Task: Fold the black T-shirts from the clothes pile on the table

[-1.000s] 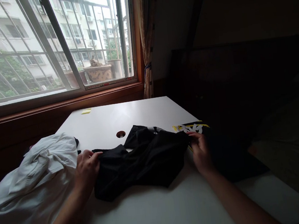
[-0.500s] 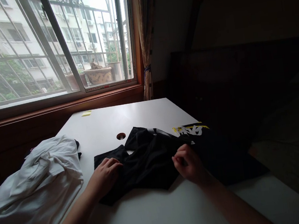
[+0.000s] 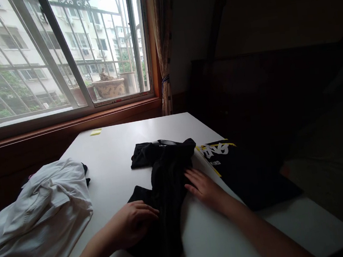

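Observation:
A black shirt (image 3: 168, 179) lies bunched in a long narrow shape across the white table, with one flap spread to the far left and a lighter strip at its far edge. My left hand (image 3: 137, 221) is closed on the near left part of the shirt, fingers curled and fingertips on the cloth. Against the shirt's right edge rests my right hand (image 3: 203, 187), open, its fingers stretched out and touching the cloth. Close to that hand, on the right, a dark navy garment (image 3: 253, 181) with white lettering and yellow trim lies flat.
A heap of white cloth (image 3: 52, 205) covers the table's left side, with something dark beneath it. A yellow slip of paper (image 3: 96, 132) lies at the far left of the white table (image 3: 117, 141). Behind stand a barred window (image 3: 56, 55) and a curtain (image 3: 162, 42).
The black shirt has turned and gathered into a narrower, lengthwise shape. My left hand has come nearer and right; my right hand has shifted slightly left and opened from a closed grip.

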A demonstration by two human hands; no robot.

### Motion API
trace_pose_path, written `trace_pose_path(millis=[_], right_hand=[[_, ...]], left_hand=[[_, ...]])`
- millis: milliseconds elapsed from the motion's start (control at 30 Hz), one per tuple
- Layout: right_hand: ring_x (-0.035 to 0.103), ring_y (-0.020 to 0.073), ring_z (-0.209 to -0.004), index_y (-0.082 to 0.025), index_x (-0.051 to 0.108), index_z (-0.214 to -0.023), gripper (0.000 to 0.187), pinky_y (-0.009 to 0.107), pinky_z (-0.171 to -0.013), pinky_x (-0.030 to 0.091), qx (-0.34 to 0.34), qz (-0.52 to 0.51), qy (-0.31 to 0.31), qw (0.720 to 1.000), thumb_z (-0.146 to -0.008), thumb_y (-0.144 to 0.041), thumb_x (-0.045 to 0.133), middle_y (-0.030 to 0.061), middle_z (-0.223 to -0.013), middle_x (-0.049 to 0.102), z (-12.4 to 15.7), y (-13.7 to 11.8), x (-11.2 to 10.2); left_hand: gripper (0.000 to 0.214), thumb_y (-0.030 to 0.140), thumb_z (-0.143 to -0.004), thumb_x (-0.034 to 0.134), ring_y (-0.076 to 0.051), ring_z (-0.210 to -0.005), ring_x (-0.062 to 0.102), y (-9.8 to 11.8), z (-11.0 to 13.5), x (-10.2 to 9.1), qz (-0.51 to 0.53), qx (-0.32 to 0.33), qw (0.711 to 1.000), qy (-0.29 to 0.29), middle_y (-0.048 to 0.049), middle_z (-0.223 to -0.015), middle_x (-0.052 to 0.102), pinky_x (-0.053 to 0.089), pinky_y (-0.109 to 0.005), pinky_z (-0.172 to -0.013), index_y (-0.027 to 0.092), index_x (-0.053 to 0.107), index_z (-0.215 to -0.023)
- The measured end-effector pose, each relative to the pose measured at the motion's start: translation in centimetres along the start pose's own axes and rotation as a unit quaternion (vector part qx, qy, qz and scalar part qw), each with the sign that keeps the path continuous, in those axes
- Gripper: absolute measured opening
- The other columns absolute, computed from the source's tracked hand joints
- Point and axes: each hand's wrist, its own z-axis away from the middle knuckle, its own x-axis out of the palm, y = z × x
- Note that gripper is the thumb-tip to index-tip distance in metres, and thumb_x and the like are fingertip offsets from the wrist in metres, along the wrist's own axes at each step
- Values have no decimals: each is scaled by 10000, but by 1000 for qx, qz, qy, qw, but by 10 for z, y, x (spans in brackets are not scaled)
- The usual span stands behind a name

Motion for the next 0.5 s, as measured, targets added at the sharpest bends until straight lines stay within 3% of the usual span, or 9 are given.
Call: trace_pose_path(millis=[100,200,333,400,500], right_hand=[[407,289,-1426,-267,422,-1505,506,546,-1168,366,7,-27,26,999,-1021,-401,486,100,-1529,472,0,-2,-2],[467,293,-1342,-264,512,-1365,389,530,-1112,412,-13,-29,81,996,-992,-371,535,107,-1430,517,1,-12,-10],[562,278,-1050,-245,591,-992,105,469,-922,488,-69,-6,149,986,-920,-316,620,93,-1079,575,5,-31,-19],[563,248,-954,-250,609,-1061,175,416,-840,493,-115,-15,94,989,-910,-331,642,78,-1025,573,6,-39,-20],[562,224,-880,-284,598,-1277,403,382,-796,462,-160,-16,-45,986,-900,-408,673,51,-986,609,5,-47,-17]], left_hand=[[500,65,-842,538,-225,-1136,663,25,-9,7,117,41,991,-43,-28,-1288,691,537,-366,-981,297,673,-1264],[504,105,-859,556,-256,-1195,638,41,-15,11,201,57,975,-76,-53,-1335,662,523,-398,-1018,272,638,-1327],[311,111,-843,541,-242,-941,714,39,-15,11,213,32,975,-51,-64,-1050,754,571,-358,-851,233,747,-1041],[249,114,-852,524,-222,-849,707,29,-13,11,193,20,981,0,-55,-924,747,566,-338,-787,221,737,-924],[230,128,-906,482,-209,-862,691,9,-9,12,152,5,982,108,-55,-929,729,557,-337,-792,215,694,-899]])
